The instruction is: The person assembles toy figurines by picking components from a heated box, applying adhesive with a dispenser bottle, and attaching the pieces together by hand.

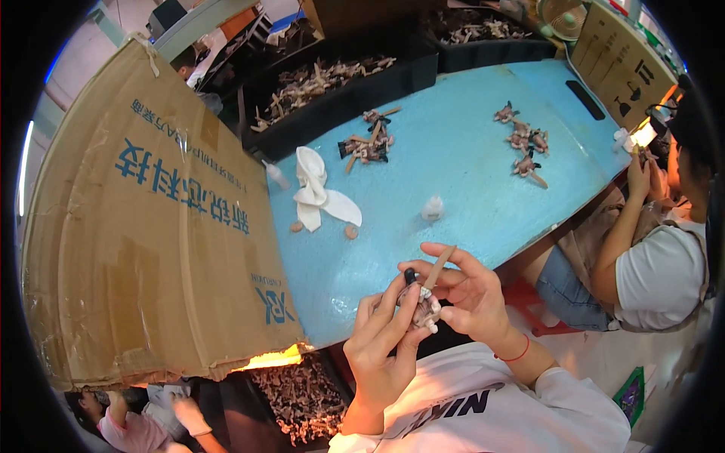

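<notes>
Close to my body, above the near edge of the blue table, I hold a small pinkish toy figurine [427, 311] with a black part at its top. A flat tan stick [439, 266] juts up from it. My left hand [384, 326] pinches the figurine from the left between thumb and fingers. On the other side my right hand [479, 299] closes around it, thumb against its side and fingers behind the stick. My fingers hide part of the figurine.
Similar figurines lie in clusters at the back [368, 143] and right [521, 140]. A white cloth [311, 189], a small bottle [432, 208] and a cardboard panel [158, 226] stand around. Black bins [343, 94] of parts line the back. A person [649, 264] works at right.
</notes>
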A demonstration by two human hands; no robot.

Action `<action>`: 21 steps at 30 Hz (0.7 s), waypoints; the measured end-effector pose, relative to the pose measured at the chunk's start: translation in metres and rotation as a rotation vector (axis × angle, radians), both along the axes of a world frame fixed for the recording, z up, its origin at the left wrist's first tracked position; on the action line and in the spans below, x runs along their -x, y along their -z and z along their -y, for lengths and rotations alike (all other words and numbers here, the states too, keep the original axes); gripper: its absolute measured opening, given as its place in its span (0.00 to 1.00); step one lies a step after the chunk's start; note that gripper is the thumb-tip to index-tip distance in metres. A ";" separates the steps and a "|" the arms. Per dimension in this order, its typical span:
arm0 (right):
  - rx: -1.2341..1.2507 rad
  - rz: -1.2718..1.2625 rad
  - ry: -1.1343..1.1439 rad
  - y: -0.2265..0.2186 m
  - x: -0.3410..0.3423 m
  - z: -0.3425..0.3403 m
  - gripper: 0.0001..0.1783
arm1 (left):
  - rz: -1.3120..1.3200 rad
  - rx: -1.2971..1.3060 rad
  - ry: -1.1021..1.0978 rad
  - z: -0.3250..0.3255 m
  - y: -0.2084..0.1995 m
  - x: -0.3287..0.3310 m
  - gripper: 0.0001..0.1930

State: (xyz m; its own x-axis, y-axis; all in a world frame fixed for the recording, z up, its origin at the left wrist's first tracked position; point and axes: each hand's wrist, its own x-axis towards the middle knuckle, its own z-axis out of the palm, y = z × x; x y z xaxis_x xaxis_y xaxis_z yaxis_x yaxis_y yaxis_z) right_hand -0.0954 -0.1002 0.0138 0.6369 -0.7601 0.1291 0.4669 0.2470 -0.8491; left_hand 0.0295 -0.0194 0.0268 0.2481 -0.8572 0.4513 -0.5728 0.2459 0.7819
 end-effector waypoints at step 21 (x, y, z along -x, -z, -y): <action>0.065 0.004 -0.017 0.004 0.005 0.000 0.38 | -0.023 0.045 0.015 0.000 0.000 0.002 0.26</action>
